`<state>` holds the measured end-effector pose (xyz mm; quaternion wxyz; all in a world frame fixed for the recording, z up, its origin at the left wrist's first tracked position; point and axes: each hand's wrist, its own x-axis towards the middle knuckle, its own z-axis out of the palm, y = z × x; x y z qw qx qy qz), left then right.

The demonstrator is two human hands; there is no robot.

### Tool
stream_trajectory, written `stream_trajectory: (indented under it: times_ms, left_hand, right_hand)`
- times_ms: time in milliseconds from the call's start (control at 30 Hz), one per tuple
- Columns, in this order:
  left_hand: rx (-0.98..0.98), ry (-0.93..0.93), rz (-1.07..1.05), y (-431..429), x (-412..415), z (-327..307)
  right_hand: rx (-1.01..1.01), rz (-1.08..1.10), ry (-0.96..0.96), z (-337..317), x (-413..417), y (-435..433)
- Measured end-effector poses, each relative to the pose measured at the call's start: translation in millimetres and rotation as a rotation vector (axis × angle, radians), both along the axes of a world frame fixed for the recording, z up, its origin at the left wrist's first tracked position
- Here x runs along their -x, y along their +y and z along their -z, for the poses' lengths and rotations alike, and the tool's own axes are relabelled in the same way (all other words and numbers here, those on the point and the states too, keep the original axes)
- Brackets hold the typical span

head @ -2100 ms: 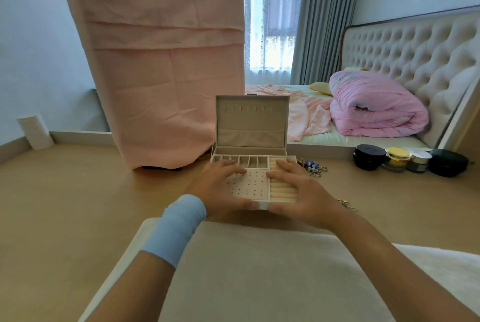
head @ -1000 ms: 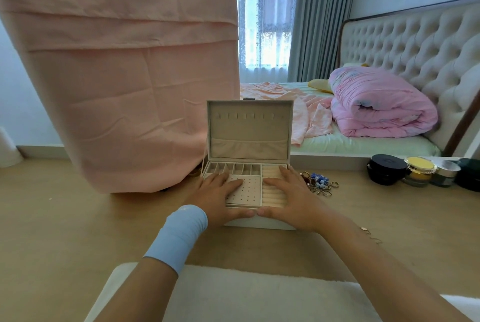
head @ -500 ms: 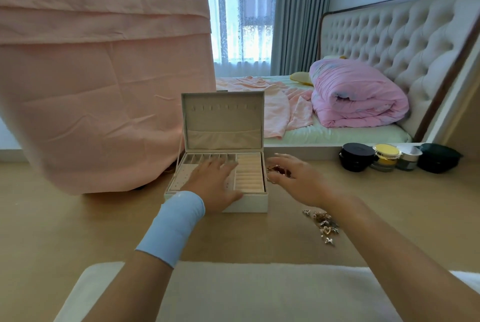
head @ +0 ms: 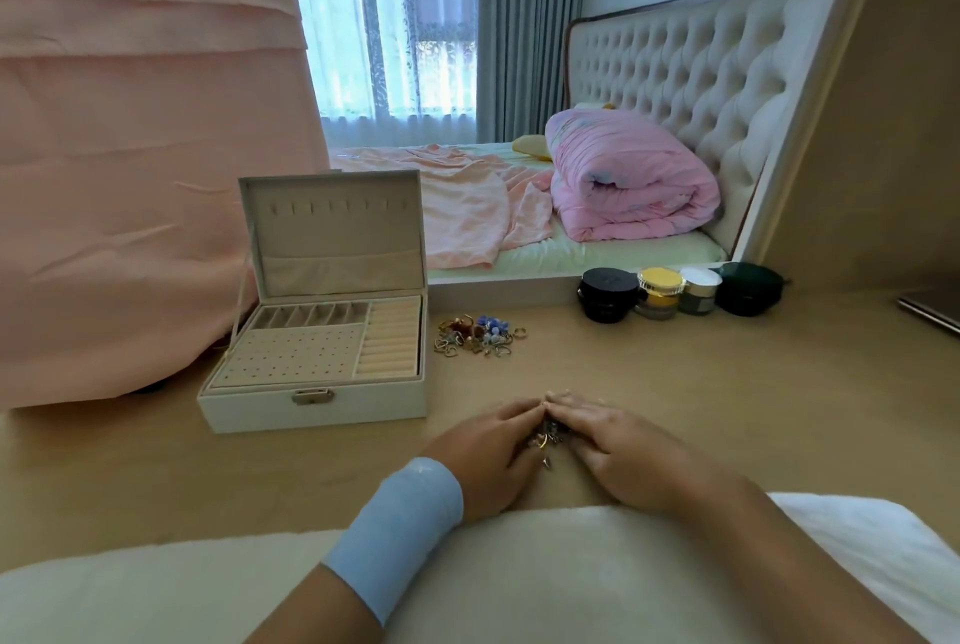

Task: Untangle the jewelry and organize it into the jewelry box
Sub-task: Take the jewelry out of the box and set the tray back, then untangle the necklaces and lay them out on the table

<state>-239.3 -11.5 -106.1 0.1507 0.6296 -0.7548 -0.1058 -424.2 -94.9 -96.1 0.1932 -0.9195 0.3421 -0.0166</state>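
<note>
Untangle step, lower center: L hand (head: 485, 454) & R hand (head: 621, 451), fingers bent, both pinch 1 small tangle (head: 548, 438); next prob tease 1 piece free for box (head: 363, 407) at left.

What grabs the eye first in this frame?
The open white jewelry box stands on the floor at left centre, lid up, its trays looking empty. Nearest the camera, the left hand and right hand meet over a small jewelry tangle. A second loose pile lies right of the box. Behind, a rolled pink duvet sits on the bed.
</note>
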Motion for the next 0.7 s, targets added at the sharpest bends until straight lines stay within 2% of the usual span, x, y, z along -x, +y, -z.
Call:
stream_trajectory:
  times_ms: [133,233,300,400,500,600,700]
  left_hand:
    - [-0.051,-0.145,-0.012,8,-6,6]
    - [-0.136,-0.217,-0.043,17,-11,2]
    - [-0.124,-0.243,-0.047,19,-14,1]
    - [-0.038,-0.221,0.014,18,-12,3]
    - [-0.061,-0.175,0.091,16,-3,6]
    - [-0.108,-0.204,0.091,18,-5,5]
    - [-0.109,-0.184,0.083,18,-7,1]
  right_hand:
    - [0.050,0.007,0.064,0,1,4]
    - [0.110,0.084,0.115,-3,3,8]
    - [0.148,0.140,0.127,-4,7,7]
    - [0.076,0.131,0.039,-6,13,3]
    - [-0.022,0.058,0.037,-5,14,-1]
    - [-0.013,0.069,0.077,1,15,-2]
    - [0.033,0.139,0.026,-1,19,-2]
